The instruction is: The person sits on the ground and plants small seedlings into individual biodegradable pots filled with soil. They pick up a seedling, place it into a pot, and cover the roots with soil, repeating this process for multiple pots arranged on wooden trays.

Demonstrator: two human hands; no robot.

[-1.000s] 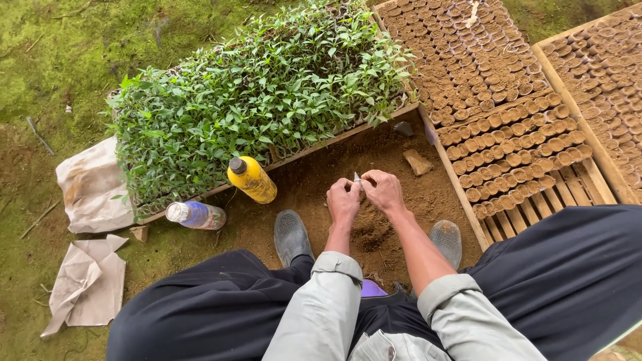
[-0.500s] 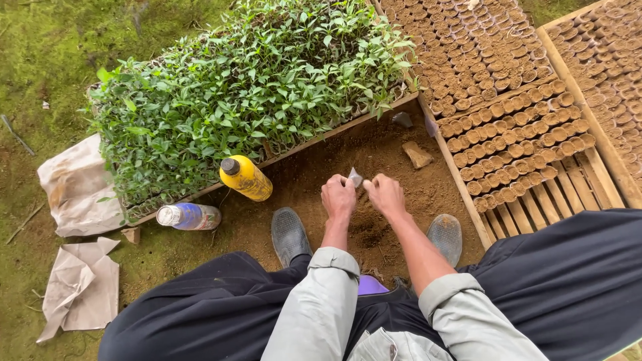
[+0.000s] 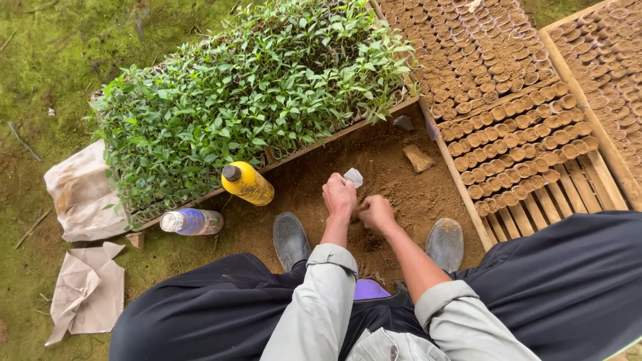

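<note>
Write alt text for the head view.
A seated person's left hand holds a small pale sleeve over loose brown soil while the right hand reaches into it, between a seedling tray and a soil-filled pot tray.

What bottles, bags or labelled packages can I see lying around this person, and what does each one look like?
Yellow bottle: on the soil by the seedling tray, lying down, dark cap.
Clear bottle: left of it, on its side, blue-purple label, pale cap.
Crumpled bag: left edge of the tray, whitish-tan, soiled.
Flattened paper bag: on the moss lower left, pale grey.
Small clear pouch: in the left hand.
No signs or screens.
</note>
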